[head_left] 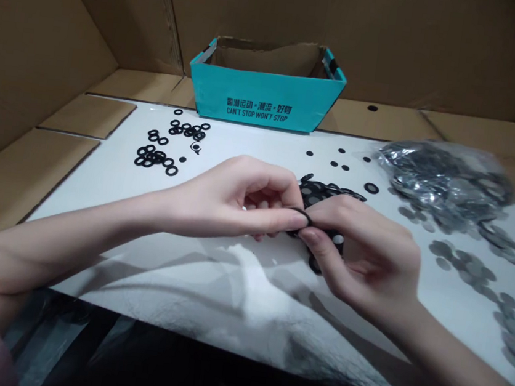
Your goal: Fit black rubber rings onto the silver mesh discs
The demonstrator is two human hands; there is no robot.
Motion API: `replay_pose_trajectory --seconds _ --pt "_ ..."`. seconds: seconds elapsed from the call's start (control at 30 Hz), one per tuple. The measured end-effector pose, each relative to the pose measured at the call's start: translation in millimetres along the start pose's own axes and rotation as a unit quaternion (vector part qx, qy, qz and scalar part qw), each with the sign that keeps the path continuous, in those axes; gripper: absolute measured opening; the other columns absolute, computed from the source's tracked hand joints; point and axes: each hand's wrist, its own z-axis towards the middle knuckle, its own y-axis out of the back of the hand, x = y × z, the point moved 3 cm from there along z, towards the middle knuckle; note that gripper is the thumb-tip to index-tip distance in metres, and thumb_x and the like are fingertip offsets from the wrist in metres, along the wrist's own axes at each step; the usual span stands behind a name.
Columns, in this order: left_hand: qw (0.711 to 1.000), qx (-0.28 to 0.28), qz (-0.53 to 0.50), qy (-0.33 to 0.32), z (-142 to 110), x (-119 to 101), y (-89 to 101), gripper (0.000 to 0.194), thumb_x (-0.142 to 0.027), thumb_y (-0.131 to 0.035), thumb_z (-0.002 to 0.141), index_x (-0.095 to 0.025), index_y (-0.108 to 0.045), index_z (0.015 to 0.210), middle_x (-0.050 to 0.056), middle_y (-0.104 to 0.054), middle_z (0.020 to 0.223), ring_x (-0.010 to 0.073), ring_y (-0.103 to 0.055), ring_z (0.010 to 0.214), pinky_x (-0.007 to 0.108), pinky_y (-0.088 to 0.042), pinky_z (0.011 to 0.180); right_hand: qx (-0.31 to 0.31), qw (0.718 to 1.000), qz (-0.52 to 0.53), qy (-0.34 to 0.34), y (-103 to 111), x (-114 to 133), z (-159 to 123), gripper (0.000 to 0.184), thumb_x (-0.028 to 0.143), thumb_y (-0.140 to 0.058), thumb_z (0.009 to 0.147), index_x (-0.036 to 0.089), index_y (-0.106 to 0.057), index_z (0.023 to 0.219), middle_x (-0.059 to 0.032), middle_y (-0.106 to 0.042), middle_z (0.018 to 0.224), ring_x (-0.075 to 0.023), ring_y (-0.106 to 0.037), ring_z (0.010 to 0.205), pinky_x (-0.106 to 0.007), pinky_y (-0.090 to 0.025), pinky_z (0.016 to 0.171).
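Note:
Between my two hands, over the white tabletop (pixel 181 209), is a small black ring (pixel 302 213). My left hand (pixel 257 199) pinches it between thumb and fingers. My right hand (pixel 367 249) closes its thumb and forefinger on the ring's right side. Part of the ring is hidden by the fingertips. Just behind and under the hands lies a pile of black rings with grey discs (pixel 327 191), partly covered by my right hand.
At the back stands an open turquoise box (pixel 264 94). Loose black rings (pixel 152 157) lie in clusters on the left. Several small black discs (pixel 334 164) are scattered behind the pile. To the right are a clear plastic bag (pixel 445 177) of dark pieces and grey discs (pixel 463 266). Cardboard walls (pixel 372 39) surround the table.

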Motion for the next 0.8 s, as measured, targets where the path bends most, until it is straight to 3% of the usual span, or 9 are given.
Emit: replay_pose_trajectory --seconds 0.17,0.37,0.6,0.8 --pt "0.999 -0.002 -0.046 0.019 0 -1 -1.3 0.011 -0.018 -0.064 0.087 -0.012 -0.061 0.078 -0.002 -0.062 0.063 0.0058 -0.059 0.057 0.012 -0.047 0.050 -0.003 1.000 0.030 0.000 2 2 2 0.013 0.010 -0.057 0.086 0.022 -0.058 0.079 -0.0017 -0.059 0.066 -0.0133 -0.053 0.059 -0.029 -0.042 0.052" --pt "0.999 0.018 -0.026 0.034 -1 1 0.4 0.012 -0.019 -0.066 0.084 -0.012 -0.061 0.076 -0.002 -0.061 0.060 0.0063 -0.059 0.054 0.012 -0.044 0.046 0.000 0.998 0.060 -0.021 0 2 1 0.012 0.011 -0.057 0.087 0.020 -0.059 0.078 -0.0013 -0.060 0.066 -0.0116 -0.053 0.062 -0.026 -0.042 0.055" --pt "0.998 0.040 0.049 0.011 0 7 0.7 0.011 -0.020 -0.062 0.084 -0.011 -0.064 0.078 0.000 -0.062 0.069 0.0071 -0.056 0.062 0.015 -0.045 0.054 0.086 0.996 0.000 0.013 0 -2 6 0.012 0.016 -0.056 0.088 0.020 -0.058 0.076 -0.0014 -0.059 0.065 -0.0124 -0.053 0.059 -0.028 -0.041 0.055" --pt "0.998 0.008 -0.052 0.025 0 8 -8.6 0.009 -0.021 -0.057 0.089 -0.013 -0.056 0.085 -0.001 -0.063 0.069 0.0083 -0.065 0.063 0.016 -0.052 0.058 0.003 1.000 0.015 -0.020 1 -3 4 0.017 0.013 -0.055 0.088 0.023 -0.056 0.074 -0.0008 -0.056 0.061 -0.0136 -0.050 0.057 -0.029 -0.040 0.052"
